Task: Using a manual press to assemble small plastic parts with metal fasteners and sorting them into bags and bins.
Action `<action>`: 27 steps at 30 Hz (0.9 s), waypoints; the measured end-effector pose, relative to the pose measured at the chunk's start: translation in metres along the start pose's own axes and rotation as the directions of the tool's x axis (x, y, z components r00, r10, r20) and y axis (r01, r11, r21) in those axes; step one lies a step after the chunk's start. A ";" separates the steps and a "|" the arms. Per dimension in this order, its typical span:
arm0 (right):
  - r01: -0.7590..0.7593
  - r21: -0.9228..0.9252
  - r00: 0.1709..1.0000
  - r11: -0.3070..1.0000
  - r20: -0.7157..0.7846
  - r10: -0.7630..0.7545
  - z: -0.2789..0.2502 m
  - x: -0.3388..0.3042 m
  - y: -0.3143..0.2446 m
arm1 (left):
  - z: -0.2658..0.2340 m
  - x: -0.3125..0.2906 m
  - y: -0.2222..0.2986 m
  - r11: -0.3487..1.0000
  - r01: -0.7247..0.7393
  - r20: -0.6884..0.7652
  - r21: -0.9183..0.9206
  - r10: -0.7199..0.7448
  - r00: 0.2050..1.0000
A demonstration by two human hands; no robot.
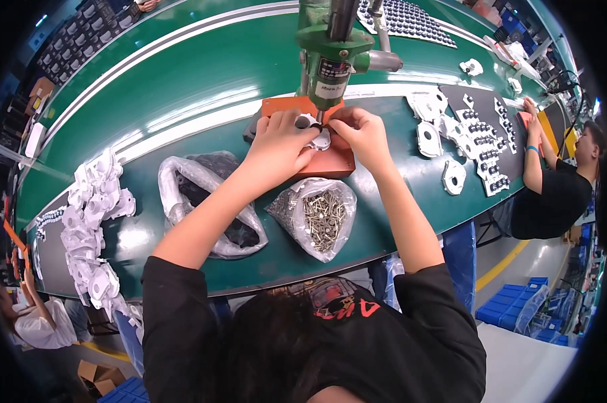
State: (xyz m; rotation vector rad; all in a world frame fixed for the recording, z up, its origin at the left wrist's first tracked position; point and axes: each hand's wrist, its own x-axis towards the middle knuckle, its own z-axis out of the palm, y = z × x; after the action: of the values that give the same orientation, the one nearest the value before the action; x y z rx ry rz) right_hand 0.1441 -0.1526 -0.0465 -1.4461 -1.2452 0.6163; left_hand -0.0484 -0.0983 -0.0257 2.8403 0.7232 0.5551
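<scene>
Under the green bench press [327, 84], a white plastic part [321, 140] with a dark round piece lies on the orange base [337, 163]. My left hand [276, 149] grips this part from the left, its thumb along the near side. From the right, my right hand [362, 134] reaches in with thumb and forefinger pinched close to the press tip; whatever is between them is too small to make out. Just nearer than the base stands an open clear bag of metal screws [325, 218]. Left of it, another clear bag [182, 191] contains black pieces.
White plastic parts are heaped [95, 228] at the left. More white parts [427, 138] lie right of the press, beside rows of parts with black pieces [485, 144]. A conveyor [202, 74] runs behind. Co-workers sit at both sides, one in a black shirt [552, 195] at right.
</scene>
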 end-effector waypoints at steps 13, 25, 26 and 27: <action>0.197 -0.255 0.980 0.947 0.037 -0.195 0.014 0.005 -0.002 | 0.013 -0.034 -0.008 0.997 -0.066 -0.112 0.046 0.071 0.991; 0.217 -0.332 0.976 0.918 0.078 -0.202 0.015 0.005 -0.006 | 0.010 -0.033 -0.001 1.000 -0.013 -0.083 0.024 0.015 0.996; 0.218 -0.335 0.976 0.917 0.078 -0.203 0.015 0.003 -0.004 | 0.009 -0.032 0.000 1.000 0.000 -0.079 0.022 0.002 0.997; 0.196 -0.294 0.980 0.936 0.078 -0.180 0.015 -0.001 -0.002 | 0.011 -0.031 0.002 1.000 -0.002 -0.082 0.020 0.003 0.997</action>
State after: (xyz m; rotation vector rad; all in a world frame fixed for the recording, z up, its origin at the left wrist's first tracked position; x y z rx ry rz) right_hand 0.1303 -0.1481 -0.0491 -1.5411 -1.5480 0.3441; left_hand -0.0687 -0.1155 -0.0452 2.8518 0.7430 0.6719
